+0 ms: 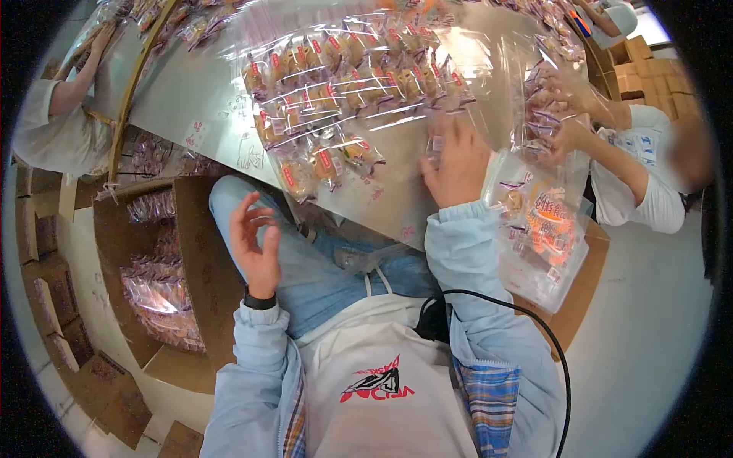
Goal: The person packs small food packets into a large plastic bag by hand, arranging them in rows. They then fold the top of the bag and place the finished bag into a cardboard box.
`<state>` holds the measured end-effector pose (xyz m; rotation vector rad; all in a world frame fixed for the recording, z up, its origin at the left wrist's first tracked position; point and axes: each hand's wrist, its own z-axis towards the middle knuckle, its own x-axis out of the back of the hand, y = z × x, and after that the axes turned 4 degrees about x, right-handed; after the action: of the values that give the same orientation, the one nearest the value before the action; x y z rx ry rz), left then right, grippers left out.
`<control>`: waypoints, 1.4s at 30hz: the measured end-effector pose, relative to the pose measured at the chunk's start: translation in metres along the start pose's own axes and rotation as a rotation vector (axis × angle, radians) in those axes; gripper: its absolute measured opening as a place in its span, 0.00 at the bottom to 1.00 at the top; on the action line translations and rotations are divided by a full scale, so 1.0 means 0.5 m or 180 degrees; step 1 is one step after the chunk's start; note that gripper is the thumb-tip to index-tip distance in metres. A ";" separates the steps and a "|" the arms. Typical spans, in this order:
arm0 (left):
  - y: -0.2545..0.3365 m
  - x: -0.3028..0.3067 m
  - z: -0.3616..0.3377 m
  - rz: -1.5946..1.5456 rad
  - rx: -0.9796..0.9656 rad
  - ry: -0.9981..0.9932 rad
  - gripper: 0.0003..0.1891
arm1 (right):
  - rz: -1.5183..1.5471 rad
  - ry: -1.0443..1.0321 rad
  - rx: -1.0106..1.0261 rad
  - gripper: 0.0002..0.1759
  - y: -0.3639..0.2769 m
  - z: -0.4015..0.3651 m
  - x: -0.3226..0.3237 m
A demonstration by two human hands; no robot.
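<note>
A large clear plastic bag (pixel 305 95) lies flat on the metal table, filled with rows of individually wrapped pastries (pixel 370 88). Several more wrapped pastries (pixel 324 162) sit at its near left end. My right hand (pixel 458 164) rests over the bag's right part, thumb and fingers apart and somewhat blurred. Small print on the clear film (pixel 437 143) shows beside its thumb. Above my left thigh, my left hand (pixel 257 244) hangs open, palm turned inward, fingers loosely curled around nothing. It is apart from the bag.
Printed plastic bags (pixel 546 221) are stacked on cardboard right of my right arm. An open carton (pixel 217 282) with packed pastries stands at left. Across the right corner, a co-worker's hands (pixel 569 137) handle wrapped pastries; another person's arm (pixel 76 84) is at left. A black cable (pixel 561 359) crosses my right sleeve.
</note>
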<state>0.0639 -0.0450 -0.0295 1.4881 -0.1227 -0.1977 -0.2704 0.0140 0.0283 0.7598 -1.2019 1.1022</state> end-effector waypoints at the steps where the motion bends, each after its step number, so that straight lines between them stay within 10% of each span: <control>1: -0.004 0.013 0.001 0.0221 0.0054 0.0183 0.27 | 0.0100 0.0030 0.0029 0.39 -0.005 0.002 -0.010; 6: -0.025 0.061 0.020 0.1789 0.0257 0.0257 0.21 | 0.0807 0.0606 0.0359 0.29 -0.010 0.012 -0.036; 9: -0.035 0.081 0.028 0.3095 -0.0230 0.0240 0.22 | 0.3146 0.0560 -0.0190 0.22 -0.026 0.006 -0.050; 13: -0.063 0.075 0.037 0.3895 -0.0117 0.0367 0.25 | 0.3420 0.0201 -0.0753 0.23 -0.075 0.001 -0.070; 22: -0.078 0.061 0.087 0.4386 0.0137 0.0012 0.27 | 0.2181 0.0777 0.0318 0.33 -0.078 -0.039 -0.084; 42: -0.124 0.099 0.149 0.4089 0.0152 0.0123 0.19 | 0.2507 0.0842 0.0464 0.30 -0.086 -0.020 -0.079</control>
<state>0.0935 -0.1323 -0.0874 1.2059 -1.0059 0.8693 -0.2263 -0.0003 -0.0086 0.2103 -1.2236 1.8855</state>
